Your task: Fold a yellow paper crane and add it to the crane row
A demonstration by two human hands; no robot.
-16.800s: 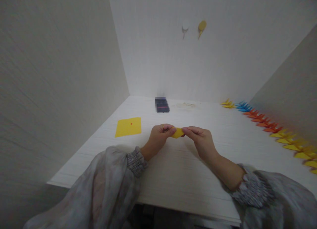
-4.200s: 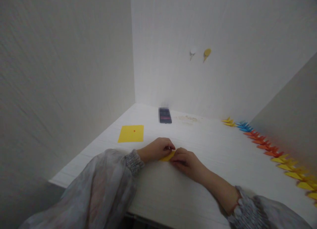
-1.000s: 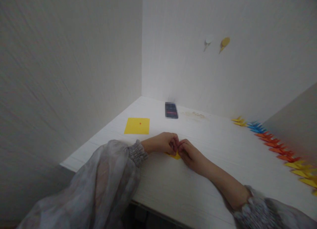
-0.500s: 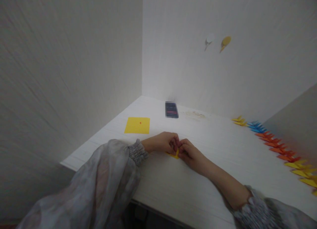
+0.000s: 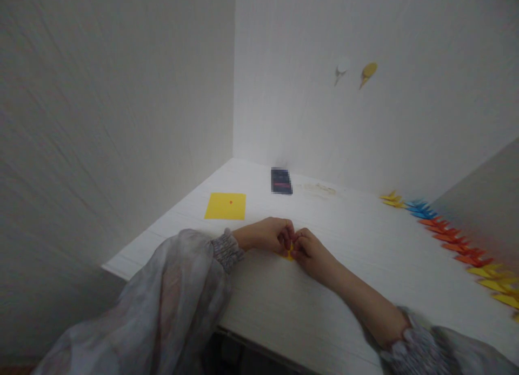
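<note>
Just above the white table, a small piece of folded yellow paper is pinched between both hands and mostly hidden by the fingers. My left hand is closed on its left and upper side, fingers curled down. On the other side my right hand grips it with thumb and forefinger, the fingertips almost touching those of the left. A flat yellow paper sheet with a small red dot lies to the left, beyond my left wrist.
A dark, pixelated phone-like object lies near the back wall. Along the right edge runs a row of folded paper figures in yellow, blue, orange and red. One white hook and one yellow hook are on the wall. The table's front edge is close.
Both hands stay in nearly the same place, still pinching the folded paper. Slightly less of the yellow shows beneath the left fingers. The whole view has shifted a little.
</note>
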